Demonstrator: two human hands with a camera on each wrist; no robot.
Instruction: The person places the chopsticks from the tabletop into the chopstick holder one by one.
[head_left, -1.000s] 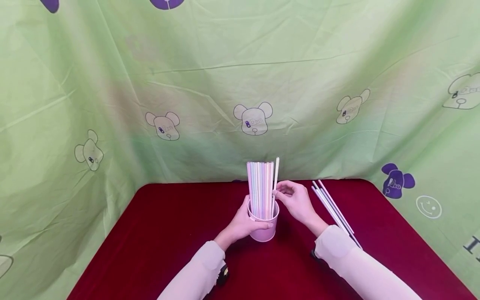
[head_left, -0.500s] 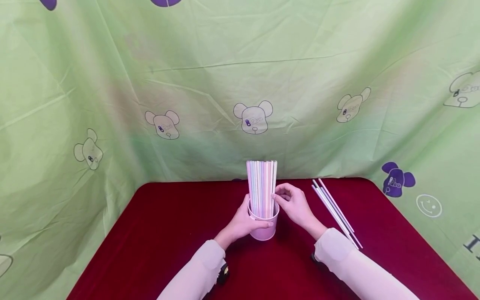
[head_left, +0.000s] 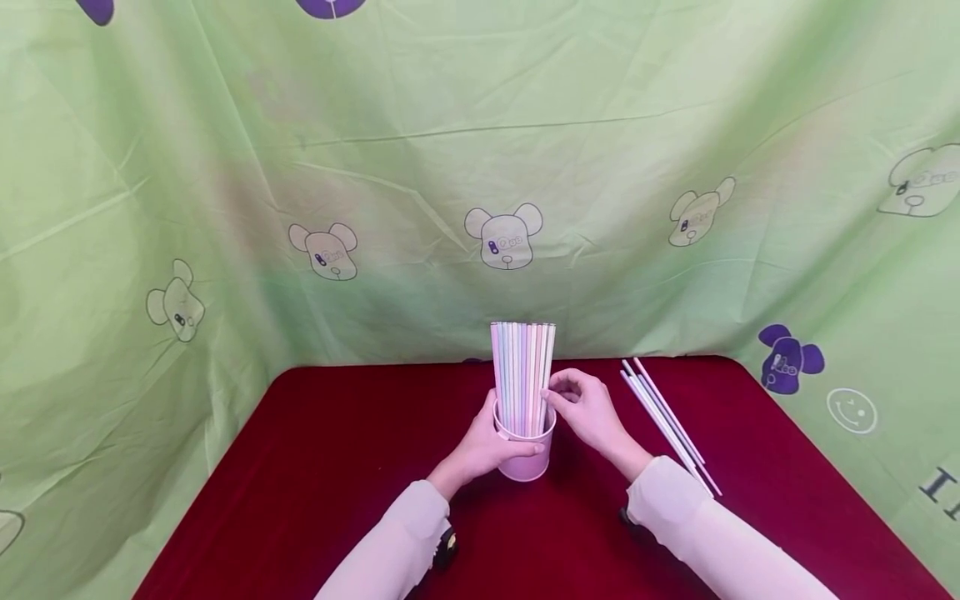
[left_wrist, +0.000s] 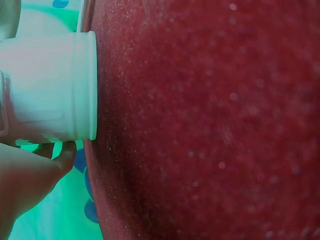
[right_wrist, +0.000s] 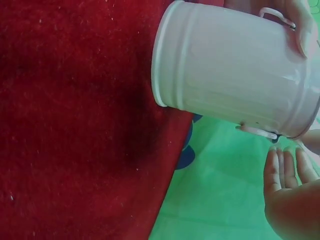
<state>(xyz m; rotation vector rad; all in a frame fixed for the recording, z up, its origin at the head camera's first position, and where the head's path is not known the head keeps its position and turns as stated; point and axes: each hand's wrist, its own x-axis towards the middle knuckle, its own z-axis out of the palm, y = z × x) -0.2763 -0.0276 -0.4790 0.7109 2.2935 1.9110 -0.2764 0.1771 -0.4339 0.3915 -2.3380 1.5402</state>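
A small pink metal bucket (head_left: pixel 525 468) with little side handles stands upright on the red cloth in the head view. Packed upright in it is a bundle of pastel straws (head_left: pixel 519 375). My left hand (head_left: pixel 482 442) grips the bucket from the left, thumb across its front below the rim. At the right edge of the bundle, my right hand (head_left: pixel 591 410) pinches a pale straw (head_left: pixel 551 354) between thumb and forefinger, just above the rim. The right wrist view shows the bucket (right_wrist: pixel 235 65) side-on, with the other fingers of my right hand (right_wrist: pixel 292 200) extended beside it.
Several loose straws (head_left: pixel 667 425) lie slanting on the red-covered table (head_left: pixel 360 467), to the right of my right hand. A green curtain (head_left: pixel 420 167) with bear prints hangs behind and at both sides.
The pale straw in my right hand has gone down into the bucket, and its top now stands level with the others. My left hand has kept its hold on the bucket.
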